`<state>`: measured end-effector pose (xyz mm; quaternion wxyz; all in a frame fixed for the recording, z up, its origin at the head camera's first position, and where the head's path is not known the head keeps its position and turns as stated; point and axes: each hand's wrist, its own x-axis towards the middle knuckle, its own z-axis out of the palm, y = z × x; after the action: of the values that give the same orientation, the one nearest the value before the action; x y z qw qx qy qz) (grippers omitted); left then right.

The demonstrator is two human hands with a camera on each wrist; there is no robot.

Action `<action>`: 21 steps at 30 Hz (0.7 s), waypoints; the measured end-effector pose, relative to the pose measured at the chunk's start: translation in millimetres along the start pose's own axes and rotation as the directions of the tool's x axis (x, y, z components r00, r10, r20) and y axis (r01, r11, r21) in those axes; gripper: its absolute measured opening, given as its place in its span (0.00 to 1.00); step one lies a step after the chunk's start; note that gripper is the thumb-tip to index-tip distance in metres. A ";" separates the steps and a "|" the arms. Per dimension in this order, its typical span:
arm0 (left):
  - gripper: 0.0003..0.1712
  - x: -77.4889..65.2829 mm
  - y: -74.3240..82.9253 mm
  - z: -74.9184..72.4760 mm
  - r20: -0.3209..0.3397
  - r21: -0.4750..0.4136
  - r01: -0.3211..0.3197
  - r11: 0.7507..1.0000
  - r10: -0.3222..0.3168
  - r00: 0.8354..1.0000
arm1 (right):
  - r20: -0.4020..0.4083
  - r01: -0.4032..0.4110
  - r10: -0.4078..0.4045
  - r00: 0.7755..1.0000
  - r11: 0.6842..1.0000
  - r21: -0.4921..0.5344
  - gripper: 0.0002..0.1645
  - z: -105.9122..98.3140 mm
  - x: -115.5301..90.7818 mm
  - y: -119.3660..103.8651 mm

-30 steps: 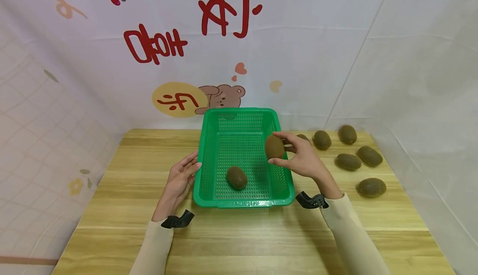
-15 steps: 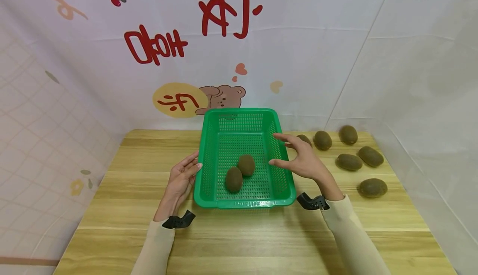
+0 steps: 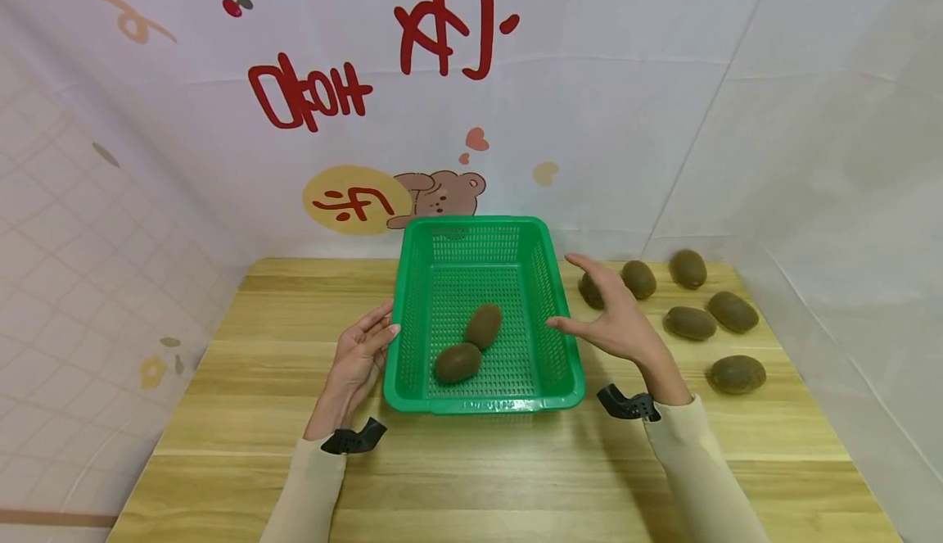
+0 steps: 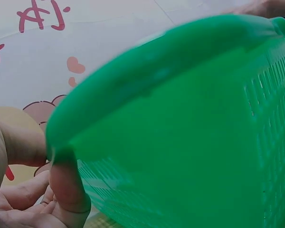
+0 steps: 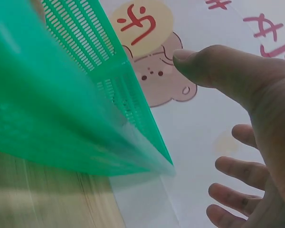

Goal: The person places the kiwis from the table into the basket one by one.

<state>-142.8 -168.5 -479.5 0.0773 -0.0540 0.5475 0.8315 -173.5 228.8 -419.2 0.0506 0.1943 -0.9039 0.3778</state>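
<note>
A green plastic basket (image 3: 554,400) with slotted walls stands on the table. Two brown kiwis lie in it: one kiwi (image 3: 484,326) leans close to another kiwi (image 3: 457,363) on the basket floor. My left hand (image 3: 361,359) pinches the basket's left rim between thumb and fingers, as the left wrist view also shows. Just beyond the right rim hovers my right hand (image 3: 619,322), holding nothing, thumb and fingers spread apart. In the right wrist view that hand (image 5: 270,137) is apart from the basket wall. A kiwi (image 3: 591,291) is partly hidden behind its fingers.
Several more kiwis lie loose on the right of the wooden table (image 3: 471,477), among them a kiwi (image 3: 737,373) nearest the front and a kiwi (image 3: 688,269) at the back. A white printed cloth wall (image 3: 604,117) rises behind the basket.
My right hand let go of a kiwi, which dropped into the basket beside the first one. Both kiwis rolled a little. The right hand then moved right, outside the rim; the left hand stayed.
</note>
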 end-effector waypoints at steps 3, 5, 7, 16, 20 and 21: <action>0.35 -0.7 0.1 -0.6 0.001 0.000 -0.001 1.000 0.001 1.000 | -0.023 -0.014 0.014 1.000 1.000 -0.006 0.60 -2.8 -3.9 4.3; 0.35 -1.0 0.1 -0.9 -0.001 0.002 -0.003 1.000 0.003 1.000 | -0.040 -0.023 0.022 0.999 1.000 -0.005 0.60 -4.2 -6.1 8.0; 0.35 -0.8 -0.1 -0.9 0.001 0.001 -0.007 1.000 0.007 1.000 | -0.061 -0.033 0.033 0.998 0.999 -0.004 0.61 -6.2 -8.8 11.7; 0.35 0.2 -2.5 -1.3 0.023 0.004 -0.031 1.000 0.031 0.999 | -0.138 -0.069 0.067 0.988 0.998 -0.009 0.64 -14.6 -22.8 25.9; 0.35 0.0 -2.9 -1.6 0.029 -0.002 -0.020 1.000 0.020 0.999 | -0.166 -0.056 0.053 0.985 0.998 -0.014 0.64 -18.4 -28.7 32.8; 0.35 -0.1 -2.8 -1.3 0.029 -0.002 -0.015 1.000 0.015 0.999 | -0.172 -0.058 0.055 0.984 0.998 -0.014 0.64 -19.3 -30.5 34.8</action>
<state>-142.2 -168.6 -482.5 0.0790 -0.0379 0.5458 0.8333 -160.1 274.1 -435.9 0.1191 0.1349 -0.9048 0.3859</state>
